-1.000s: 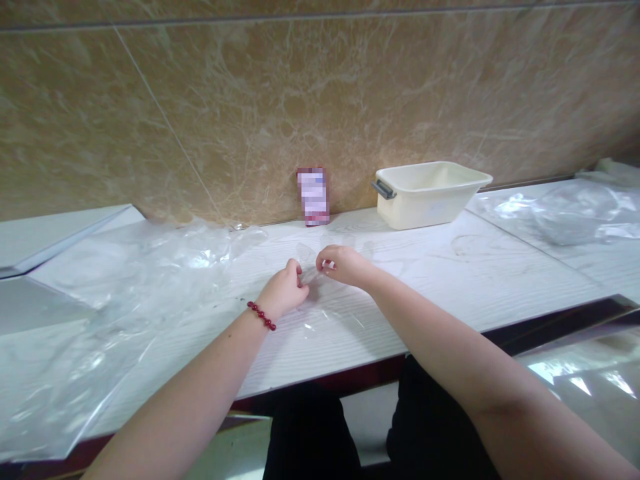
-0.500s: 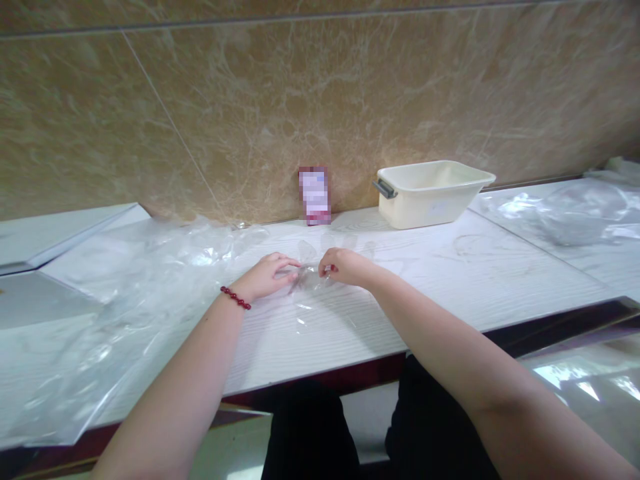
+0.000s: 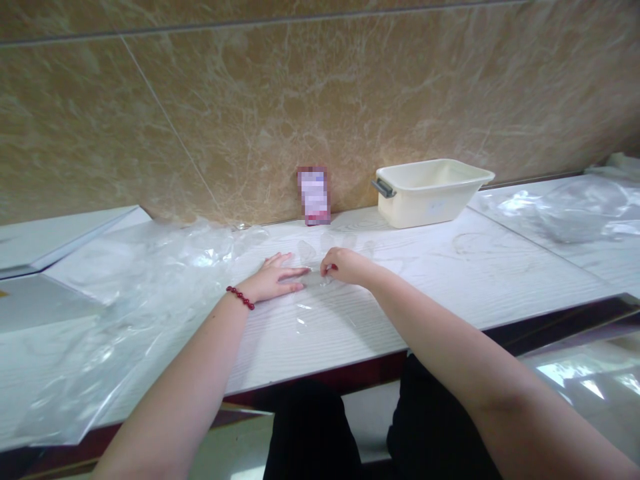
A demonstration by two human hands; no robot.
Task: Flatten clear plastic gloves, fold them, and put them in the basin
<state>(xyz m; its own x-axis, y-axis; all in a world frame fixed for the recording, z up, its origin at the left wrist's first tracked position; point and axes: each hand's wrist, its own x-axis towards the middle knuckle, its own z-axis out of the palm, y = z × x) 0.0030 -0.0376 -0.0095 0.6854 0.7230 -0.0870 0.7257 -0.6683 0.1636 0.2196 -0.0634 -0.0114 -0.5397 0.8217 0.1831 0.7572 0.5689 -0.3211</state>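
Observation:
Between my hands, a clear plastic bag or film (image 3: pixel 316 280) lies on the white wood-grain tabletop (image 3: pixel 280 340); its outline is hard to make out. My left hand (image 3: pixel 275 277), a red bead bracelet at the wrist, rests low with fingers spread, the tips touching the plastic's left part. Curled in a pinch, my right hand (image 3: pixel 345 265) holds the plastic's right edge between thumb and fingers. Just behind the hands lie several small clear plastic pieces (image 3: pixel 307 251), flat on the table.
A cream plastic bin (image 3: pixel 425 207) with a grey handle stands behind on the right. Propped against the marble wall is a phone (image 3: pixel 314 197), its screen blurred. Crumpled clear plastic (image 3: pixel 150 287) spreads at left beside a white box (image 3: pixel 65 243); more plastic sheeting (image 3: pixel 575 210) lies far right.
My left hand has spread its fingers and shifted slightly right, flattening onto the plastic. The right hand stays pinched in nearly the same place.

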